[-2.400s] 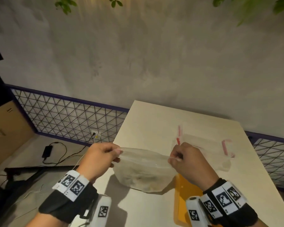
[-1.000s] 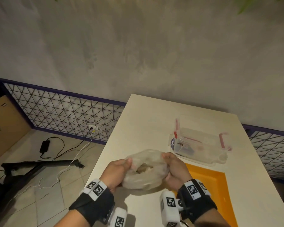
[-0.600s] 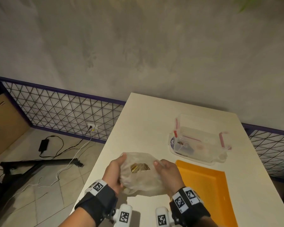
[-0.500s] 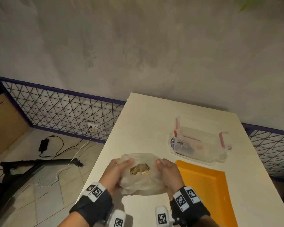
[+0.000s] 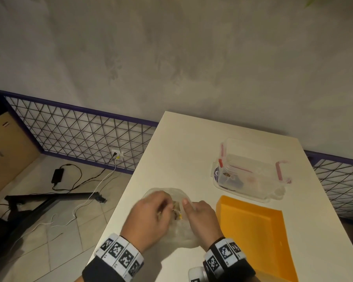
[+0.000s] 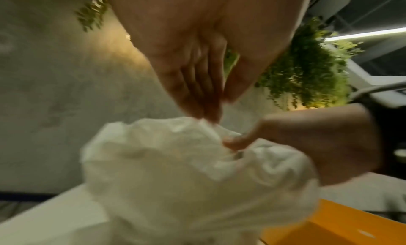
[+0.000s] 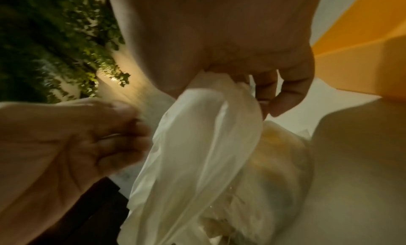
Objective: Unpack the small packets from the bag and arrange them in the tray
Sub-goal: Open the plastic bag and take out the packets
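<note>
A translucent white plastic bag sits on the white table near its front left edge. Small brownish and yellow packets show in its open mouth. My right hand pinches the bag's right rim between thumb and fingers. My left hand is over the mouth, blurred; in the left wrist view its fingers are straight and bunched, tips touching the crumpled rim. The orange tray lies just right of the bag with nothing in it.
A clear lidded container with red clips stands behind the tray and holds a few small items. The table's left edge drops to a tiled floor with cables. A wire mesh fence runs along the wall.
The bag came down from mid-air onto the table and its mouth was spread. My left hand has let go of the left rim and moved over the opening; the right hand keeps its hold.
</note>
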Motion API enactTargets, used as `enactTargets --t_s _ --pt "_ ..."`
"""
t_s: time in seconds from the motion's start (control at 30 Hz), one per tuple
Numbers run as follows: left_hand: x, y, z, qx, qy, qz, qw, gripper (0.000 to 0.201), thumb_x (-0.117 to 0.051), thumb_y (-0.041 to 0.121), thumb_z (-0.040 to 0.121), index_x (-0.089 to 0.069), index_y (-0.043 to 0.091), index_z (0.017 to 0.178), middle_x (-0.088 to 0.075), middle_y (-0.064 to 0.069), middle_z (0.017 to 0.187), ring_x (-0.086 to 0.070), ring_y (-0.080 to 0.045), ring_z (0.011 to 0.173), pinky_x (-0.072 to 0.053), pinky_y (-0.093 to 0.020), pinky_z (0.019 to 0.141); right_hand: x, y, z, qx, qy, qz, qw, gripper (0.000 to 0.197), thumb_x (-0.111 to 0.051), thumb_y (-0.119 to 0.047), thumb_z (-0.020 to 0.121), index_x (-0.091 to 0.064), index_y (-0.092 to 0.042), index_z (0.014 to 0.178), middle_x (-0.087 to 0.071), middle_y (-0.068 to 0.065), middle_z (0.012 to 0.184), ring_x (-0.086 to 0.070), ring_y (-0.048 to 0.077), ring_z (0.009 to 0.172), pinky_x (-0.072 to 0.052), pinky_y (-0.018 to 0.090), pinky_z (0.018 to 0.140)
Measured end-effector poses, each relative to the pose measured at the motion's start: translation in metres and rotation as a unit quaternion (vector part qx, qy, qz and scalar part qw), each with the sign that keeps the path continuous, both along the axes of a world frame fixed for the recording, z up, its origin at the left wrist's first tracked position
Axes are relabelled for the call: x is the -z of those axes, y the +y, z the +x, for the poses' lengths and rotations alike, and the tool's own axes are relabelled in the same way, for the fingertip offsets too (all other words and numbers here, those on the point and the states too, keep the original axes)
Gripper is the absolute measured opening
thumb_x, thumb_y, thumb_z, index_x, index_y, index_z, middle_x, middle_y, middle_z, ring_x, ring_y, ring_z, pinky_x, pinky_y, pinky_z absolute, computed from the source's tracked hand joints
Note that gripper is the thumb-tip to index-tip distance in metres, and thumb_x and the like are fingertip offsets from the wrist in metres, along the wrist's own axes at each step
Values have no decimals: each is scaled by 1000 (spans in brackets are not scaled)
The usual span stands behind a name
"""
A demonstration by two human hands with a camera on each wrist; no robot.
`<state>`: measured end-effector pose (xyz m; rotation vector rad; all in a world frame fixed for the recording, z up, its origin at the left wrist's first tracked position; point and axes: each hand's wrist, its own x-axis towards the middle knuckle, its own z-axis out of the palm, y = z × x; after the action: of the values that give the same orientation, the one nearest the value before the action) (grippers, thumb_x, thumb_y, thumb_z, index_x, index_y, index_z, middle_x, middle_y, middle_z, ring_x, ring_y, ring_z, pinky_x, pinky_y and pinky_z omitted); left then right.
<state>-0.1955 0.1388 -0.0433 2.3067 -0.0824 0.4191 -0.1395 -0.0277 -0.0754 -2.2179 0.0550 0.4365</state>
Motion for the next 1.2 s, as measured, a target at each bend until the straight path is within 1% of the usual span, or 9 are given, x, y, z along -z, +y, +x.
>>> enactTargets --t_s 0.07,0.13,0.27,0.43,0.53,0.63,0.73,0.93,1.2 --pt "8 -12 0 59 106 69 990 15 -50 23 90 -65 24 91 -66 10 90 -62 -9 82 -49 -27 74 -9 1 -3 -18 -48 -34 998 40 -42 -59 95 -59 -25 82 -58 -2 101 -60 18 90 -51 43 85" --pt "21 -17 4 51 190 115 974 24 -45 23 93 -64 23 108 -67 2 105 -64 -19 95 -49 -31 81 -14 3 -1 -27 -93 -32 995 17 -48 -47 97 -57 -33 101 -63 -7 99 -62 14 90 -53 41 81" --pt "39 -13 12 21 252 90 963 52 -54 25 87 -44 32 137 -54 2 132 -60 -19 113 -49 -32 94 -18 3 5 -10 -115 -16 993 14 -50 -32 100 -58 -35 111 -69 -3 85 -66 15 78 -56 39 70" --pt "35 -16 16 21 275 110 955 76 -70 25 77 -25 25 138 -31 -2 136 -55 -23 116 -50 -33 94 -29 6 6 -25 -126 0 992 15 -47 -29 101 -61 -32 107 -69 -1 85 -65 18 78 -53 35 68" --pt "26 -17 26 64 289 139 945 64 -61 21 81 -34 22 140 -42 -3 135 -46 -23 124 -43 -31 101 -26 7 6 -47 -116 -2 992 16 -45 -33 100 -59 -33 106 -69 -2 86 -65 17 80 -55 38 72" --pt "27 -20 41 71 298 139 942 38 -58 18 82 -54 22 120 -64 1 113 -61 -18 105 -50 -29 90 -25 6 7 -62 -107 -9 992 16 -44 -34 99 -58 -33 104 -69 -3 88 -65 18 82 -55 43 76" --pt "39 -27 56 69 310 209 925 31 -62 16 80 -59 24 110 -67 2 104 -65 -17 98 -51 -29 88 -25 8 5 -73 -94 -11 993 18 -42 -37 96 -58 -34 104 -69 -4 90 -65 19 85 -55 45 78" --pt "45 -46 70 127 317 423 839 31 -47 15 95 -59 5 123 -62 -14 126 -56 -32 119 -38 -45 105 -24 10 -7 -95 -74 -24 992 37 -33 -36 88 -47 -48 121 -68 -10 108 -65 19 101 -53 48 87" --pt "52 -47 73 97 318 460 823 36 -34 21 104 -48 10 135 -50 -14 140 -40 -31 134 -20 -51 113 -25 6 -8 -96 -71 -43 992 39 -32 -40 88 -45 -44 124 -69 -4 107 -65 24 98 -55 48 83"
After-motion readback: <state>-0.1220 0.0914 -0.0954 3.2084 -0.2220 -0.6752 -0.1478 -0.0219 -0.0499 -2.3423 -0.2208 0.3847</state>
